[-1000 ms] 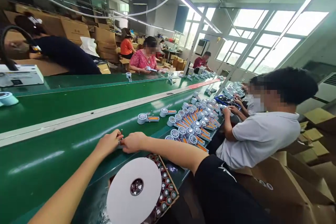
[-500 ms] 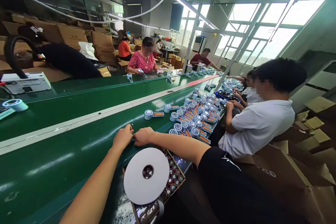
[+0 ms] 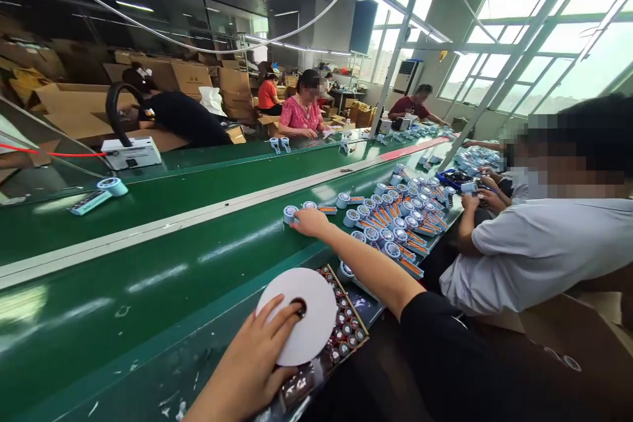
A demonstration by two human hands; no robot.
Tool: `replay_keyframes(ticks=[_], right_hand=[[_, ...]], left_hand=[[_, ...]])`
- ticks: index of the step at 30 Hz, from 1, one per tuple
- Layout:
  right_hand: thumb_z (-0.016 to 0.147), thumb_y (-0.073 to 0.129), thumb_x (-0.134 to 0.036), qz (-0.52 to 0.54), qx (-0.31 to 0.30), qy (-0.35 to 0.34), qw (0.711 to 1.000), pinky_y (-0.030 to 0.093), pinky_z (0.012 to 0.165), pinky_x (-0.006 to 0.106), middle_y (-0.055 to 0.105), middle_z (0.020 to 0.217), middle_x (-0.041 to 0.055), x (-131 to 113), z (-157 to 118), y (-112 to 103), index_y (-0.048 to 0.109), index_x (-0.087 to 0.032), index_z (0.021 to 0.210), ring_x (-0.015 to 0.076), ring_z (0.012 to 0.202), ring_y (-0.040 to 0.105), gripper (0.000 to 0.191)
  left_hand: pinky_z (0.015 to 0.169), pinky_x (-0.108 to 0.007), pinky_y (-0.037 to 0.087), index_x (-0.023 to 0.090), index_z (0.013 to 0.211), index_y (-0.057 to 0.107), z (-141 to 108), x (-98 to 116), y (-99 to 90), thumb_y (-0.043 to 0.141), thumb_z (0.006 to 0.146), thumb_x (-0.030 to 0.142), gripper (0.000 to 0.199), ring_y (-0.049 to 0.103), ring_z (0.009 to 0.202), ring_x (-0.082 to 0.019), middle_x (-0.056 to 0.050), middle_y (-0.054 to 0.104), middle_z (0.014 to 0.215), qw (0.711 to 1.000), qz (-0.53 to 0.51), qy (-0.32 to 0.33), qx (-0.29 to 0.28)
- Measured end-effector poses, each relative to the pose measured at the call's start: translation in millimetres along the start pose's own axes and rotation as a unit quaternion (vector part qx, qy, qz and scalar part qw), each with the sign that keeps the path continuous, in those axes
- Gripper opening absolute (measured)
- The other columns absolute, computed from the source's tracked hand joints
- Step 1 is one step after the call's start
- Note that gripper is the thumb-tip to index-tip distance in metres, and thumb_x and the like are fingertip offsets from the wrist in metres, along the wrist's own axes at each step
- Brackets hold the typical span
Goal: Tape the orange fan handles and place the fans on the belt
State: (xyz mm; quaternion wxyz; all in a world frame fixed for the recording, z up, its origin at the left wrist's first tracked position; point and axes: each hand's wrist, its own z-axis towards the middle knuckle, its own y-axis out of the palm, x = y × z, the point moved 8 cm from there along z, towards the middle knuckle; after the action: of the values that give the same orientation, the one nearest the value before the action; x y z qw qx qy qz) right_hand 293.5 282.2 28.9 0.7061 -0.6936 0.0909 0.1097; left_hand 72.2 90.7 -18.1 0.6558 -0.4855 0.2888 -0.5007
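My left hand (image 3: 264,351) lies over a white disc-shaped reel (image 3: 316,323), its fingers spread. Fingertips reach the reel's centre hole, while the thumb is by the lower rim. The reel rests on a shallow box (image 3: 363,328) of small silver-topped cylinders. My right hand (image 3: 312,221) is stretched forward over the green belt, its fingers closed at a light-blue handheld fan body (image 3: 289,214) with a round head. My hand covers part of that piece. Right beside it is another fan body (image 3: 309,206).
Several similar fan bodies with orange strips (image 3: 395,211) crowd the belt's right side. A co-worker in a white shirt (image 3: 539,257) sits at the right. Across the green belt (image 3: 163,264) are a white machine (image 3: 132,153), one more fan body (image 3: 99,195) and other people.
My hands, together over the near belt edge before, have parted. The left came back onto the reel; the right reached forward to the fan bodies. The view has swung left.
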Motion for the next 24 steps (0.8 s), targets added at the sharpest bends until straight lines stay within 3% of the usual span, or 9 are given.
replay_keyframes(ticks=[3,5,7,9,12,15,19,21,24], right_hand=[[0.116,0.035,-0.044,0.091,0.035,-0.048,0.994,0.05,0.087,0.028,0.071,0.118,0.0074,-17.9,-76.6,-13.5,0.065,-0.019,0.129,0.0198,0.101,0.067,0.041],[0.114,0.034,-0.051,0.252,0.005,-0.103,0.962,0.049,0.071,0.024,0.073,0.109,0.005,-41.3,-143.5,4.6,0.067,-0.019,0.121,0.0162,0.083,0.065,0.047],[0.103,0.058,-0.06,0.412,-0.122,-0.156,0.889,0.042,0.058,0.023,0.072,0.086,0.0009,-75.8,-211.8,46.6,0.072,-0.02,0.1,0.0148,0.066,0.059,0.043],[0.102,0.062,-0.055,0.477,-0.202,-0.172,0.838,0.036,0.053,0.025,0.064,0.066,-0.0014,-104.8,-267.4,89.0,0.069,-0.02,0.076,0.0136,0.055,0.052,0.044],[0.102,0.063,-0.043,0.418,-0.221,-0.186,0.861,0.034,0.054,0.028,0.06,0.059,-0.0019,-126.7,-307.9,136.0,0.066,-0.021,0.067,0.0145,0.053,0.051,0.041],[0.094,0.077,-0.047,0.292,-0.231,-0.229,0.899,0.034,0.055,0.028,0.064,0.063,-0.0021,-124.8,-303.2,144.6,0.072,-0.023,0.072,0.0158,0.056,0.056,0.033],[0.098,0.074,-0.037,0.19,-0.008,-0.191,0.963,0.049,0.075,0.031,0.074,0.089,0.0045,-86.2,-236.9,70.4,0.076,-0.022,0.102,0.0225,0.082,0.065,0.016],[0.096,0.075,-0.027,0.088,0.072,-0.206,0.972,0.049,0.093,0.042,0.073,0.116,0.0119,-81.3,-208.5,41.2,0.07,-0.019,0.126,0.0308,0.109,0.062,0.031],[0.091,0.074,-0.011,-0.028,0.008,-0.263,0.964,0.048,0.098,0.051,0.073,0.117,0.0136,-90.7,-180.6,47.3,0.071,-0.018,0.126,0.0342,0.115,0.06,0.035]], left_hand=[[0.117,-0.062,0.043,0.03,0.159,0.033,-14.7,-16.4,-31.5,0.071,0.084,0.036,0.084,0.043,0.145,-0.041,-0.013,0.06,0.144,0.985,0.015,-0.095,0.146],[0.12,-0.071,0.033,0.034,0.153,0.04,-35.7,-22.2,-41.7,0.073,0.082,0.029,0.078,0.038,0.147,-0.044,-0.011,0.064,0.136,0.966,0.023,-0.175,0.188],[0.123,-0.073,0.028,0.035,0.141,0.05,-53.8,-20.5,-43.9,0.072,0.079,0.021,0.067,0.036,0.149,-0.043,-0.008,0.066,0.129,0.959,0.005,-0.223,0.176],[0.122,-0.071,0.032,0.032,0.135,0.053,-71.8,-20.9,-47.3,0.072,0.08,0.022,0.059,0.036,0.149,-0.041,-0.008,0.064,0.129,0.941,-0.031,-0.28,0.185],[0.104,-0.055,0.058,0.032,0.143,0.045,-106.5,-30.7,-43.1,0.075,0.084,0.037,0.066,0.049,0.139,-0.036,-0.009,0.053,0.142,0.871,-0.132,-0.413,0.231],[0.088,-0.04,0.067,0.033,0.146,0.042,-131.0,-26.6,-20.6,0.072,0.087,0.041,0.067,0.057,0.131,-0.03,-0.009,0.046,0.149,0.822,-0.22,-0.471,0.231],[0.093,-0.042,0.065,0.03,0.144,0.046,-138.3,-3.9,-2.9,0.069,0.089,0.033,0.06,0.045,0.144,-0.033,-0.011,0.042,0.154,0.85,-0.195,-0.443,0.21],[0.097,-0.045,0.063,0.029,0.144,0.045,-136.5,5.5,-2.0,0.066,0.089,0.027,0.06,0.041,0.146,-0.034,-0.012,0.043,0.154,0.869,-0.152,-0.426,0.2],[0.111,-0.056,0.053,0.027,0.147,0.041,-130.2,15.7,-8.0,0.063,0.087,0.019,0.064,0.042,0.145,-0.035,-0.013,0.049,0.15,0.896,-0.079,-0.394,0.19]])
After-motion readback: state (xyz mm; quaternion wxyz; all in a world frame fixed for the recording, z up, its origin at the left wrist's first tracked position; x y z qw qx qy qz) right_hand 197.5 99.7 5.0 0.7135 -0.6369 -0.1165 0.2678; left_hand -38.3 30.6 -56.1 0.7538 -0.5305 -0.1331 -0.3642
